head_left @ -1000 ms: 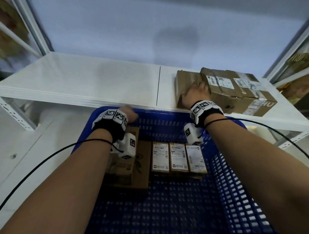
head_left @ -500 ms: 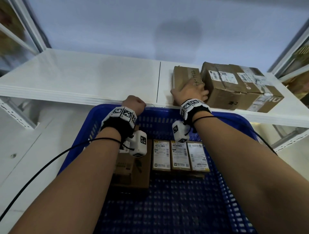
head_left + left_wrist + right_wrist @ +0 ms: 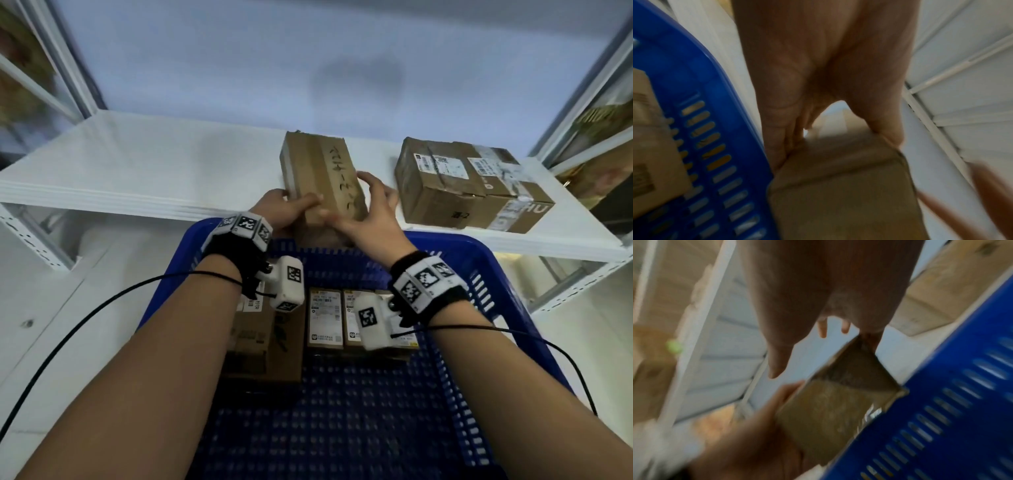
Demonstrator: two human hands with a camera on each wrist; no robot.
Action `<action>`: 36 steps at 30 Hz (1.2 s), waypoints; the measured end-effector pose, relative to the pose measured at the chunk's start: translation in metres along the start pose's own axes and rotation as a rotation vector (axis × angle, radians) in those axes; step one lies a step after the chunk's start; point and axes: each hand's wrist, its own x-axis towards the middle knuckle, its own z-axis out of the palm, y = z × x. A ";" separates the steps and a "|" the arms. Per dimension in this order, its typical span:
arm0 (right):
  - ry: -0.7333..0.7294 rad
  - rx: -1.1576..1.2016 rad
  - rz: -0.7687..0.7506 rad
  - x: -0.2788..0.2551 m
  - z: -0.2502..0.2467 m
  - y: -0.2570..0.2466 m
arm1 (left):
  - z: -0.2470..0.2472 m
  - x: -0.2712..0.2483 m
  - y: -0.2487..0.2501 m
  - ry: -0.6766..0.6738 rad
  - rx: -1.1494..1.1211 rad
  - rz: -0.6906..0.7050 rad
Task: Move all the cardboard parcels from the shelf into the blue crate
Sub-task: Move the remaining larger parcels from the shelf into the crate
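A long cardboard parcel with handwriting on top lies across the white shelf's front edge, its near end over the blue crate's far rim. My left hand grips its near left corner, thumb on one face and fingers on the other, as the left wrist view shows on the parcel. My right hand holds its right side, fingers spread over the top edge. Two more taped parcels sit together on the shelf at the right. The right wrist view is blurred; the parcel is beside the crate wall.
Inside the crate lie a flat brown box at the left and a row of small labelled boxes in the middle; the near half of the crate floor is bare. Shelf uprights stand on either side. Black cables trail from both wrists.
The handwritten parcel has been drawn left, away from the other two, and toward the crate. My left hand left the crate rim and took hold of it; my right hand shifted to its right side.
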 end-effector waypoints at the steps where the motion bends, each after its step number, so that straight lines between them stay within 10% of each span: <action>1: -0.051 0.110 0.090 0.000 -0.008 0.006 | -0.003 -0.003 -0.003 -0.034 0.011 -0.019; 5: -0.410 0.426 0.426 -0.006 -0.034 0.034 | -0.004 -0.022 -0.016 -0.269 0.086 -0.045; 14: -0.736 0.144 0.518 -0.036 -0.033 0.099 | 0.018 -0.030 -0.047 -0.438 0.302 -0.314; 21: -0.624 0.092 0.751 -0.043 -0.016 0.144 | 0.024 -0.019 -0.060 -0.264 0.215 -0.266; 36: -0.636 0.284 0.814 -0.063 -0.015 0.143 | 0.055 -0.020 -0.067 -0.404 0.522 -0.279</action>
